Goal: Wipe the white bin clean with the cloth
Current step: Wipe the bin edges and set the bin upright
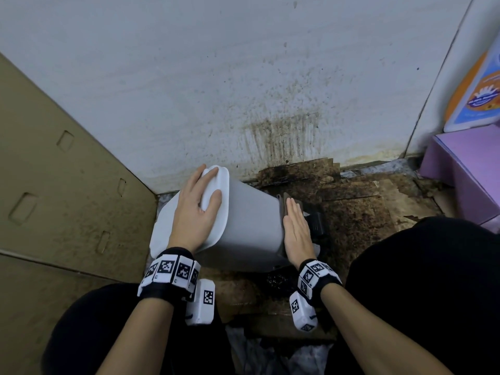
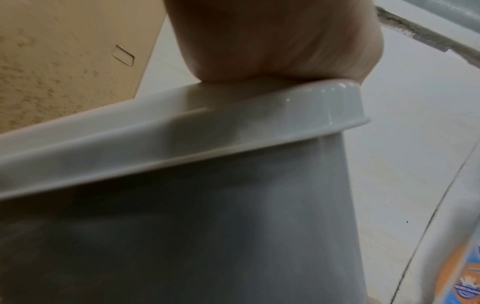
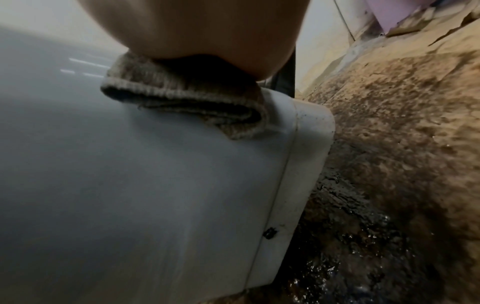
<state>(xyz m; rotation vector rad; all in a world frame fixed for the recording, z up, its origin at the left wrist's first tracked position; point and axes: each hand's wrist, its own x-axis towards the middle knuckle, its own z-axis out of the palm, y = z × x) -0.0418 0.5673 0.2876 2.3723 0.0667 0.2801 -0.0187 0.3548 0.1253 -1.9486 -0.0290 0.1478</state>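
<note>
The white bin [image 1: 251, 220] is tipped over to the left on the floor, its base toward the right. My left hand [image 1: 201, 204] lies spread on its white lid [image 1: 219, 220], fingers reaching the lid's far edge. In the left wrist view the palm [image 2: 272, 41] rests on the lid's rim [image 2: 182, 131]. My right hand [image 1: 295, 217] is flat, fingers straight and together, pressing a folded brownish cloth [image 1: 286, 199] against the bin's side near the base. The right wrist view shows the cloth [image 3: 187, 102] bunched under the palm on the bin's wall [image 3: 142, 185].
A cardboard box [image 1: 67, 185] stands at the left. A stained white wall [image 1: 284, 136] is straight ahead. Wet, dirty cardboard [image 1: 365, 212] covers the floor to the right. A purple box [image 1: 465, 171] sits at the right. A black part [image 1: 315, 223] sticks out at the bin's base.
</note>
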